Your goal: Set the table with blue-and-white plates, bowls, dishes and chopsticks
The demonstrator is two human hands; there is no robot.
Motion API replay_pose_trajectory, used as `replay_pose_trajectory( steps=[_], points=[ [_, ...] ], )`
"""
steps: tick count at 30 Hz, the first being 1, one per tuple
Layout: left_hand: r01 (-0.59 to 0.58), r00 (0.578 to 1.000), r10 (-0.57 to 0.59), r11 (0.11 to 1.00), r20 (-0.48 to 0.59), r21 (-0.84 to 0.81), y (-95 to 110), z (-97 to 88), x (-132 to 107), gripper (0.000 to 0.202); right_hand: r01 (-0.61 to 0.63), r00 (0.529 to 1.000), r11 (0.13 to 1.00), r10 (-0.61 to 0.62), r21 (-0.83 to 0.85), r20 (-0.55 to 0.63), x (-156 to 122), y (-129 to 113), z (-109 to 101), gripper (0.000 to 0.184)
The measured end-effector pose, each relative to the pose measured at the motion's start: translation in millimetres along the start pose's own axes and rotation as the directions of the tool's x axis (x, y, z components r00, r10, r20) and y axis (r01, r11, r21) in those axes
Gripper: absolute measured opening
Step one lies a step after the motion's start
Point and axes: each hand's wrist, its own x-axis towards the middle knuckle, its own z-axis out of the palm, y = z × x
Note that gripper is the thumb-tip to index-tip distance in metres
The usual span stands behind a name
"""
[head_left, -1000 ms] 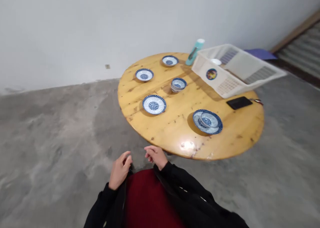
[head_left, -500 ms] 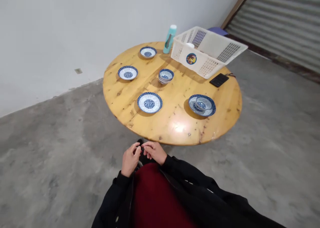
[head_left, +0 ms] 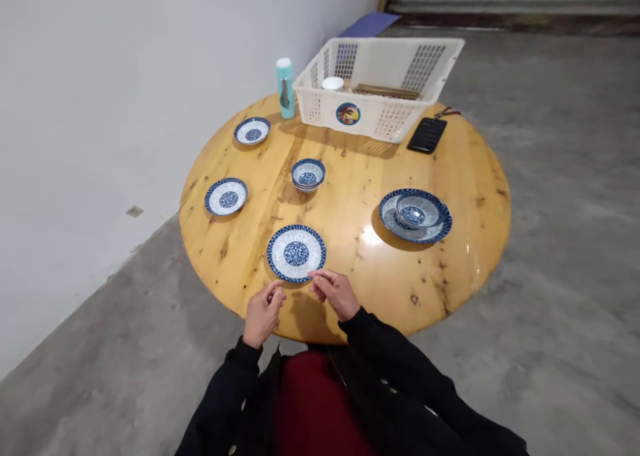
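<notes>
My left hand (head_left: 263, 313) hovers over the table's near edge, just below the front plate (head_left: 296, 253). Its fingers are loosely bent and hold nothing. Opposite it, my right hand (head_left: 337, 292) has half-curled fingers, the index reaching over the plate's lower right rim; whether it touches I cannot tell. The plate is white with blue patterning and lies flat. Behind it stands a small stack of matching bowls (head_left: 308, 175). On the right, a bowl (head_left: 417, 212) sits on a larger plate (head_left: 443, 229).
Two more plates, a left one (head_left: 226, 197) and a far one (head_left: 252, 131), lie on the round wooden table (head_left: 345, 203). At the back are a turquoise bottle (head_left: 285, 89), a white plastic basket (head_left: 375, 117) with a white item and chopstick-like sticks inside, and a black phone-like object (head_left: 427, 135).
The table appears closer and the view has turned right. Both hands have moved forward from before the table edge to over it, beside the front plate. The dishes stay in place.
</notes>
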Motion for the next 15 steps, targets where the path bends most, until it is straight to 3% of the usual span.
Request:
replay_pose_trajectory(
  steps=[8,15],
  points=[
    [-0.06,0.998,0.065,0.985,0.025,-0.161,15,-16.5,92,0.037,0.149,0.964,0.979,-0.175,-0.139,-0.199,56,-53,-29,0.036],
    [-0.174,0.975,0.189,0.976,0.116,-0.133,25,-40.3,174,0.036,0.14,0.933,0.956,-0.215,-0.259,-0.29,82,-67,-27,0.034]
  ],
)
